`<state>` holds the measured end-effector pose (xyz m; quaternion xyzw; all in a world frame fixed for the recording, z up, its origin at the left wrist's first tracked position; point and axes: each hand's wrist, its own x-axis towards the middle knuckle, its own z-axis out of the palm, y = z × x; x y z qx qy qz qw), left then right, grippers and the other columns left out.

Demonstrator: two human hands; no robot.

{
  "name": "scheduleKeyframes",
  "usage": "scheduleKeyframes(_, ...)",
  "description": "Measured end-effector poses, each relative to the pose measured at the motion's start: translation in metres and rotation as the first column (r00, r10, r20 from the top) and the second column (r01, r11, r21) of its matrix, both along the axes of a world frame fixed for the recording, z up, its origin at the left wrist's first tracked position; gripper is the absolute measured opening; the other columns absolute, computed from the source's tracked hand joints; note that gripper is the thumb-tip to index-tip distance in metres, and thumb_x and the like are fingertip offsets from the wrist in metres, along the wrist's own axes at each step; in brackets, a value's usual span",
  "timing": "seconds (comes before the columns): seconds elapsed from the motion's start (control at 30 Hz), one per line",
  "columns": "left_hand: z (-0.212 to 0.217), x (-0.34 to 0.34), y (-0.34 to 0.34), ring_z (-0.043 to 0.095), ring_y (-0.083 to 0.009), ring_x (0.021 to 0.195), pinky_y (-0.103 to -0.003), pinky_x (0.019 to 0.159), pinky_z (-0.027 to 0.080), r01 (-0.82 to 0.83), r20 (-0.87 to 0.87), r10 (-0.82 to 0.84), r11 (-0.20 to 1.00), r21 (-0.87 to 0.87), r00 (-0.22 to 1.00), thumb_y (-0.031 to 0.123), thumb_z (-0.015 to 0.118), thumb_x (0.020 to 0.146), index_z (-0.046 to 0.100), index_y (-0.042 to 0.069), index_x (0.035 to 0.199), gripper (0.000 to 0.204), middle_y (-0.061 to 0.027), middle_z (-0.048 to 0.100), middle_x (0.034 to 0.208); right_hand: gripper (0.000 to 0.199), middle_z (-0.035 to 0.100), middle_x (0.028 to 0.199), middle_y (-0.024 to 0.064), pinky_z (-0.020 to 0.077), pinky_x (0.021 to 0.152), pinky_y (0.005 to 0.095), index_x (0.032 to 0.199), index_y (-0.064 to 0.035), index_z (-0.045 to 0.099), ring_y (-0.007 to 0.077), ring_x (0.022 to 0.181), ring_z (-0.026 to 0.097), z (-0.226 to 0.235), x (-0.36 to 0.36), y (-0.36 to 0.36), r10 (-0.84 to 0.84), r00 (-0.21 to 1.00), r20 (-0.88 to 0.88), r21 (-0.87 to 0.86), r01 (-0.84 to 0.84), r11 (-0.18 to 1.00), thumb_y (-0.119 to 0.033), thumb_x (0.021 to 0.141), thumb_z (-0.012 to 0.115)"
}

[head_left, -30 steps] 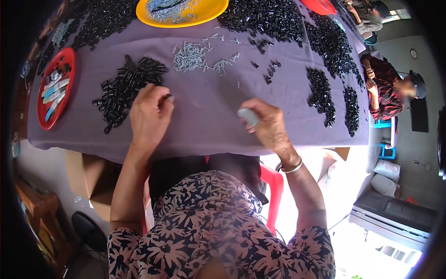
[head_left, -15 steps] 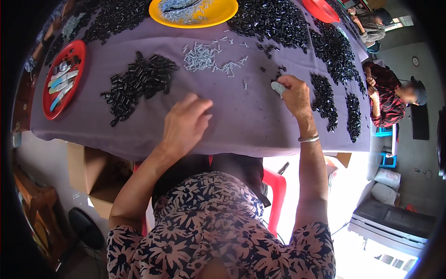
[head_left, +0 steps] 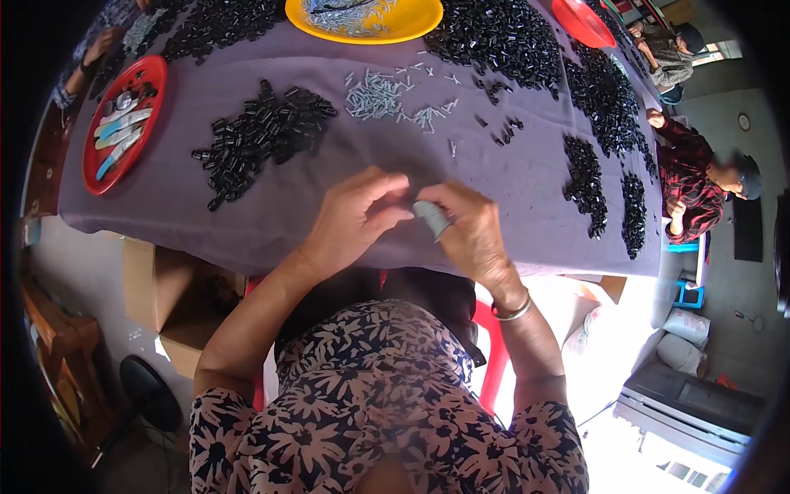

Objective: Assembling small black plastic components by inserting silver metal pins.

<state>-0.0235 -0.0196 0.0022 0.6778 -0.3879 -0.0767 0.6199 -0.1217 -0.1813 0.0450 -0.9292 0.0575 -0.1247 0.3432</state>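
Over the near middle of the purple cloth (head_left: 510,222), my two hands are close together. My left hand (head_left: 350,218) has its thumb and forefinger apart, with nothing visible between them. Facing it, my right hand (head_left: 473,226) is closed, its fingers curled. A grey, ribbed, rounded piece (head_left: 432,218) shows at its thumb; whether it is held or worn there I cannot tell. Beyond my hands lies a loose heap of thin grey pin-like pieces (head_left: 378,97). To the left is a pile of short black shiny pieces (head_left: 255,140), and a few black pieces (head_left: 502,132) lie to the right.
A red tray (head_left: 92,160) with blue-and-white handled tools stands at the left. A yellow dish (head_left: 362,37) of grey pieces is at the far edge, a red dish (head_left: 580,25) farther right. Large black heaps (head_left: 494,41) spread behind. Other people (head_left: 691,181) sit around the table.
My right hand has come left and nearer from beside the small black pieces, with the grey piece at its thumb. My left hand has moved slightly right, toward it.
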Motion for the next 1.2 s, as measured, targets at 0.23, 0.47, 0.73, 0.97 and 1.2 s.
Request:
scheduleKeyframes(0.23,0.002,0.004,0.004,0.060,-0.0151,0.068,-0.028,0.063,0.049,0.074,0.044,-0.078,0.993,0.090,0.996,-0.002,0.074,0.078,0.065,0.000,0.101,0.024,-0.0072,0.061,0.080,0.012,0.066,0.079,0.0047,0.0477,0.061,0.0255,0.099,-0.0021,0.069,0.0087,0.066,0.059,-0.004,0.005,-0.004,0.021,0.983,-0.181,0.366,0.048,0.929,-0.003,0.087,0.068)
scheduleKeyframes(0.47,-0.012,0.013,0.003,0.060,-0.0258,0.077,-0.037,0.069,0.047,-0.108,0.387,0.048,0.985,0.136,0.921,0.002,0.071,0.078,0.066,0.005,0.098,0.021,-0.0074,0.061,0.085,0.013,0.064,0.068,0.0008,0.0441,0.057,0.0258,0.092,-0.0034,0.073,0.0076,0.061,0.053,0.018,0.052,-0.087,-0.144,0.955,-0.260,0.052,0.162,0.985,-0.012,0.082,0.073)
scheduleKeyframes(0.73,-0.011,0.014,0.004,0.059,-0.0240,0.089,-0.038,0.075,0.045,-0.101,0.458,0.008,0.979,0.178,0.889,0.002,0.069,0.076,0.065,0.007,0.092,0.017,-0.0037,0.060,0.091,0.023,0.062,0.064,0.0028,0.0435,0.058,0.0290,0.078,-0.0019,0.072,0.0108,0.061,0.053,0.007,0.095,-0.099,-0.031,0.867,-0.497,-0.087,-0.014,0.996,-0.024,0.074,0.078)
scheduleKeyframes(0.97,-0.011,0.015,0.002,0.058,-0.0278,0.086,-0.039,0.074,0.047,-0.020,0.345,-0.011,0.996,0.086,0.939,-0.001,0.066,0.079,0.062,0.005,0.098,0.021,-0.0075,0.058,0.090,0.011,0.063,0.065,0.0007,0.0388,0.046,0.0223,0.083,-0.0030,0.072,0.0062,0.053,0.051,0.005,0.086,-0.092,-0.010,0.890,-0.456,0.411,0.220,0.885,-0.013,0.078,0.073)
scheduleKeyframes(1.2,-0.011,0.016,0.002,0.059,-0.0306,0.083,-0.040,0.071,0.049,-0.058,0.284,0.035,0.996,0.073,0.958,-0.001,0.067,0.079,0.064,0.005,0.102,0.024,-0.0109,0.058,0.089,0.006,0.064,0.065,0.0005,0.0398,0.046,0.0219,0.084,-0.0027,0.071,0.0051,0.051,0.051,-0.006,0.078,-0.096,-0.121,0.923,-0.364,0.140,0.183,0.973,-0.008,0.082,0.069)
